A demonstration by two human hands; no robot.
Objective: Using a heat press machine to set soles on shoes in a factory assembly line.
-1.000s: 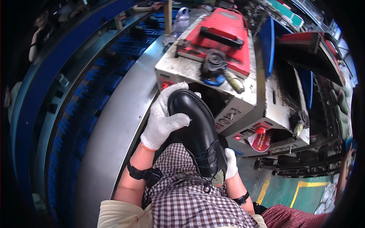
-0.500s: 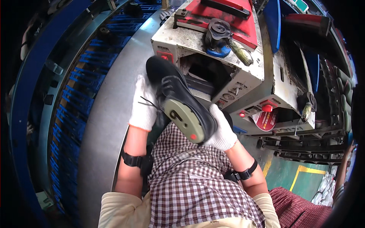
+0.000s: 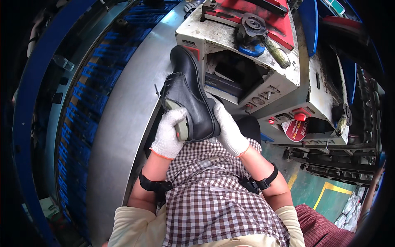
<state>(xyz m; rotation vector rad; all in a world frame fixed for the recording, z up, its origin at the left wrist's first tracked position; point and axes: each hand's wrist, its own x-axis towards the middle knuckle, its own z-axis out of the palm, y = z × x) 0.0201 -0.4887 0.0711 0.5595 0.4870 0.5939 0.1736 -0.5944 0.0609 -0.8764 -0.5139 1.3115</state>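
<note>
Hands: two, both in white knit gloves with orange cuffs, black straps on the forearms. Left hand (image 3: 169, 132) curled around the heel end of a black shoe (image 3: 187, 92), fingers wrapped over the pale sole edge. Right hand (image 3: 228, 129) pressed flat along the other side of the heel, fingers extended, gripping the shoe between the two hands.

Black shoe: leather, laced, held above the person's lap, toe pointing away toward a machine (image 3: 242, 57), lying tilted on its side.

Machine: worn grey-white housing, red top plate, dark opening just beyond the shoe's toe; black knob (image 3: 253, 24) on a blue base on top; red buttons (image 3: 299, 116) on the front lower right.

Conveyor (image 3: 123, 107): curved grey metal band to the left, blue slatted track beside it.

Apron (image 3: 214, 189): brown-and-white checked cloth over the lap.
</note>
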